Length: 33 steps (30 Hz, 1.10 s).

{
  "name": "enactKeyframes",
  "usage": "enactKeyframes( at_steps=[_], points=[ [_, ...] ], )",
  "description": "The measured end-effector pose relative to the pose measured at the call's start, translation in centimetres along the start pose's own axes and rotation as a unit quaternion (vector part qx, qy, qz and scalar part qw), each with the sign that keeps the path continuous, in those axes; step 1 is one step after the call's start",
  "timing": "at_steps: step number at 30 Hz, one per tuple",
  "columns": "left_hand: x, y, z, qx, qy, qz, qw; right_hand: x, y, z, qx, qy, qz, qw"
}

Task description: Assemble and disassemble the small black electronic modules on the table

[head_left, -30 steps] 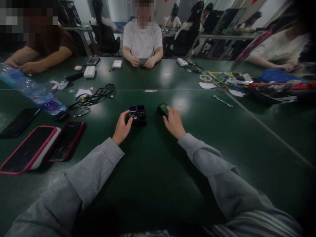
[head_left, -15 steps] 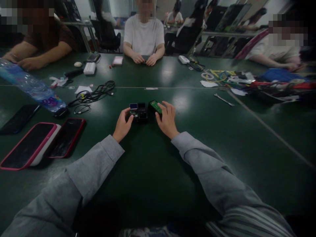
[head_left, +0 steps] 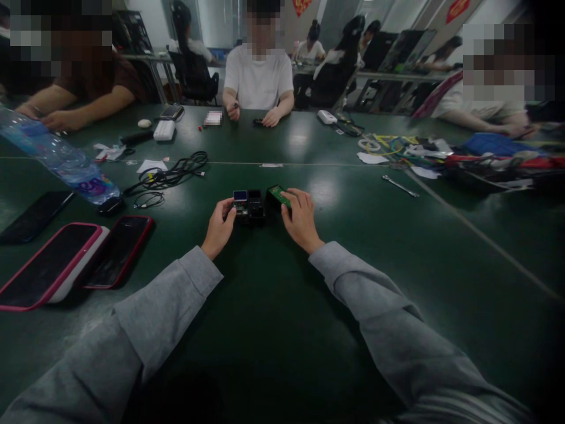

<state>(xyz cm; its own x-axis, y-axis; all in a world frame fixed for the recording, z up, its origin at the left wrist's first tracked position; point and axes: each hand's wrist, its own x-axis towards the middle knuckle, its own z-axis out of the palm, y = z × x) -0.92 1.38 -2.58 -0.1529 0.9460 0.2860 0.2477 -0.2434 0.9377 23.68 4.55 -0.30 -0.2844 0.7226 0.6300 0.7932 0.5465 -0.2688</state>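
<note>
Two phones [head_left: 75, 259] in pink cases lay on the left of the green table [head_left: 273, 306]. The left hand [head_left: 219, 227] held the little black box [head_left: 249, 206] at mid-table. Just beside it, the right hand [head_left: 301, 218] gripped a green part [head_left: 278, 195].

Phones [head_left: 117, 250]: three. Bottles [head_left: 57, 159]: one. Wrenches [head_left: 399, 185]: one.

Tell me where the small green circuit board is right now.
In the head view, the small green circuit board lies mid-table under the right hand's fingertips, just right of the black module that the left hand touches.
</note>
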Motion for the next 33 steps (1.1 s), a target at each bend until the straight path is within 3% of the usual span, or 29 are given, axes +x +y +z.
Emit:
enactKeyframes(
  at_steps=[14,22,27,33],
  points=[
    [0.5,-0.1,0.0,-0.053,0.068,-0.028,0.996,-0.3,-0.6,0.2,0.011,-0.019,-0.077,0.997],
    [0.5,0.3,-0.5,-0.088,0.145,-0.046,0.984,-0.3,-0.5,0.4,0.099,0.041,-0.099,0.989],
    [0.1,1.7,-0.4,-0.165,0.145,-0.089,0.972,-0.8,-1.3,0.1,0.120,-0.015,-0.130,0.984],
    [-0.1,2.2,-0.6,-0.190,0.150,-0.072,0.968,-1.2,-2.4,-0.5,0.065,-0.085,-0.123,0.987]
  ],
)
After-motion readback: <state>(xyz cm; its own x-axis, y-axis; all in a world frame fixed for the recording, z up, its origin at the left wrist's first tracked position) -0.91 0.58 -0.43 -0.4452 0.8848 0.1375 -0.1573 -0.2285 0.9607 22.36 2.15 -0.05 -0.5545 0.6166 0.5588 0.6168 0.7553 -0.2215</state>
